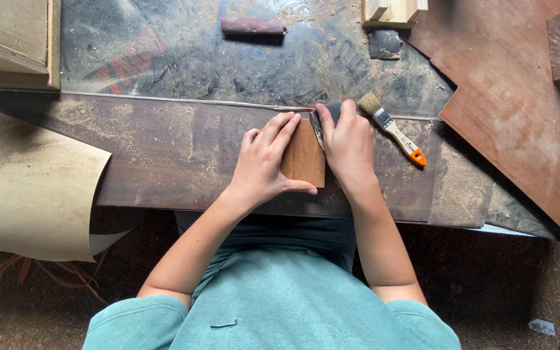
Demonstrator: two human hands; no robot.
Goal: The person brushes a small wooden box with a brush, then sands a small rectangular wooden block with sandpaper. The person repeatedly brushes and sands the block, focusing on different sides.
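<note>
Small wood panel [304, 159] pinned flat by open left hand [264, 165] against slipping; sanding block [324, 120] gripped in right hand [350, 146], run along its edge.

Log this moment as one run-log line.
left hand: presses flat brown wooden block | right hand: grips dark sanding pad at block's edge | wooden-handled paintbrush: on dusty workbench
</note>
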